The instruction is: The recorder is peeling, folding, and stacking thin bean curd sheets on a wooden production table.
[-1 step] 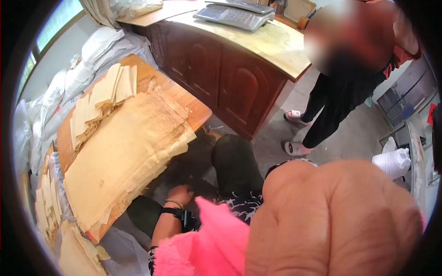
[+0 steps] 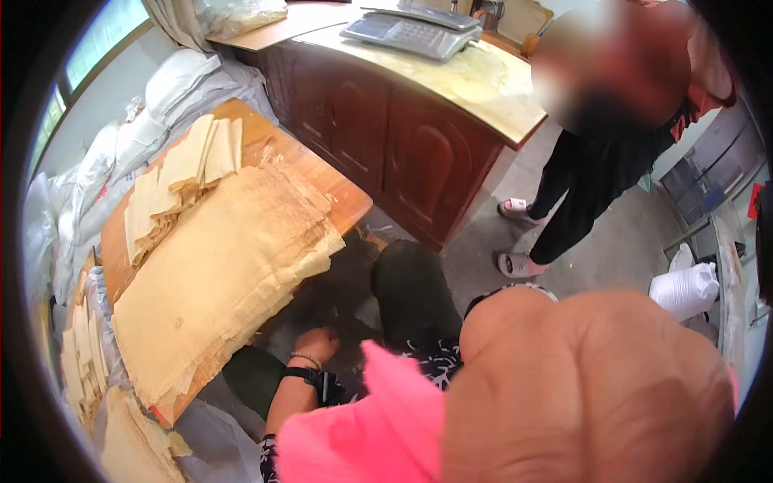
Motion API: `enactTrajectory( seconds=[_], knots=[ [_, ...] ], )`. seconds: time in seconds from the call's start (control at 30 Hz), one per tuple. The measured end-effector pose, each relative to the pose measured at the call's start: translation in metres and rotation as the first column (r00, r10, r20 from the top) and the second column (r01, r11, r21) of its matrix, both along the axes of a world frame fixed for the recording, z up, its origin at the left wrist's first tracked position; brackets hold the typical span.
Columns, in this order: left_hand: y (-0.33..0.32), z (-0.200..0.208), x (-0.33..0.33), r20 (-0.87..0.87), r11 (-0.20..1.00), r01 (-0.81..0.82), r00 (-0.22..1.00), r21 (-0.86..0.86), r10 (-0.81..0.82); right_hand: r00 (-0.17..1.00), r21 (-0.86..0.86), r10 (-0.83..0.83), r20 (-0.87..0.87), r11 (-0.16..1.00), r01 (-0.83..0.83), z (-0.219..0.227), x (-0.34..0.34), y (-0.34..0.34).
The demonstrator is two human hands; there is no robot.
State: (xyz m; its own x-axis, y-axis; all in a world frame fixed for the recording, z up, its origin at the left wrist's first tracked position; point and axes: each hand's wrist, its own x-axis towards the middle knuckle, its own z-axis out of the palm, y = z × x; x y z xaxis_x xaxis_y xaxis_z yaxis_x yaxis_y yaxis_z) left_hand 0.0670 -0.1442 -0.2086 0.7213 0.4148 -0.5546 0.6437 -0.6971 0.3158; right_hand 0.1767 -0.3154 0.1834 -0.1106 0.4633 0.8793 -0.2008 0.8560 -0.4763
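Observation:
Very close to the camera, the back of my right hand [image 2: 592, 386] fills the lower right, its knuckles bent. The fingers are closed around a fluffy pink cloth [image 2: 366, 431], which spreads out to the left of the hand and also peeks past its right side. My left hand [image 2: 318, 344] is low between my knees, beside the table; its fingers point down and away, so their grip is hidden. A beaded bracelet and a black band with a small device [image 2: 326, 386] circle that wrist. Nearest to it lies a stack of thin yellowish sheets [image 2: 229, 274] with ragged edges.
The stack rests on a wooden table [image 2: 330, 181], with folded sheets [image 2: 189, 173] behind it. White sacks [image 2: 173, 88] line the left wall. A dark wooden counter [image 2: 435, 153] carries a scale [image 2: 411, 34]. A person in black trousers [image 2: 580, 185] stands at the right, near a white bag [image 2: 684, 288].
My right hand and the pink cloth have shifted slightly right and down in the picture. The left hand stays nearly in place.

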Motion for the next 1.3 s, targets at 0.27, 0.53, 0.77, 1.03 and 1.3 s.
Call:
enactTrajectory(
  seconds=[0.27,0.53,0.77,1.03,1.3],
  knots=[
    [0.002,-0.01,0.001,0.051,1.0,-0.015,0.999,0.018,0.014,0.999,-0.082,-0.007,0.053,0.997,0.011,-0.004,0.026,-0.014],
    [0.001,0.004,0.005,0.069,0.998,-0.045,0.996,-0.044,0.048,0.99,-0.149,-0.085,0.115,0.984,0.102,-0.008,0.026,-0.02],
    [-0.004,0.023,0.003,0.144,0.995,-0.095,0.985,-0.021,0.097,0.929,-0.197,-0.266,0.259,0.927,0.32,-0.015,0.048,-0.054],
    [-0.011,0.03,-0.015,0.195,0.991,-0.128,0.972,-0.033,0.132,0.453,-0.732,-0.852,-0.263,0.482,0.481,-0.003,0.233,-0.054],
    [-0.012,0.018,-0.009,0.065,1.0,-0.005,0.998,0.014,0.004,0.118,-0.182,-0.923,-0.365,0.195,0.964,0.052,0.387,-0.028]
  ],
)
